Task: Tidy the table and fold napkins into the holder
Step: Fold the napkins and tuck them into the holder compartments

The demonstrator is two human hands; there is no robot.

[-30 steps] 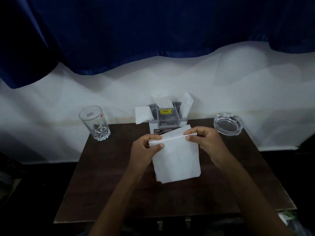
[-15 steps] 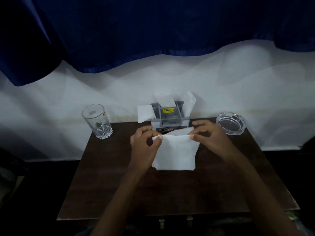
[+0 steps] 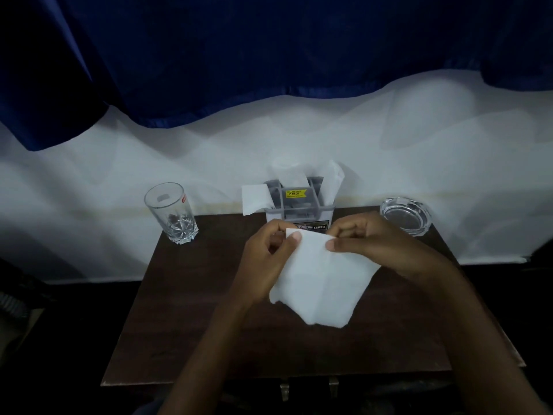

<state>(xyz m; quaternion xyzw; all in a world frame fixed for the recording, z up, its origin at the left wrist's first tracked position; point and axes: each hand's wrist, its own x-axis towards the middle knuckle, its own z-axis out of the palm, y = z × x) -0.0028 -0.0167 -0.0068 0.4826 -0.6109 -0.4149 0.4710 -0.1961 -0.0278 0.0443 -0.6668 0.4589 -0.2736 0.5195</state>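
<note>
A white paper napkin hangs folded between both hands above the middle of the dark wooden table. My left hand pinches its top left corner with thumb and fingers. My right hand pinches the top edge just to the right. Behind them, at the table's far edge, stands the grey napkin holder with a yellow price sticker. White napkins stick up and out of it on the left, top and right; its lower front is partly hidden by my fingers.
A clear drinking glass stands at the far left corner. A glass ashtray sits at the far right corner. White cloth and a dark blue curtain hang behind the table. Dark floor lies on both sides.
The hands have come closer together at the napkin's top edge, and the napkin now hangs lower and slanted, its bottom corner pointing toward me. The view shifted slightly.
</note>
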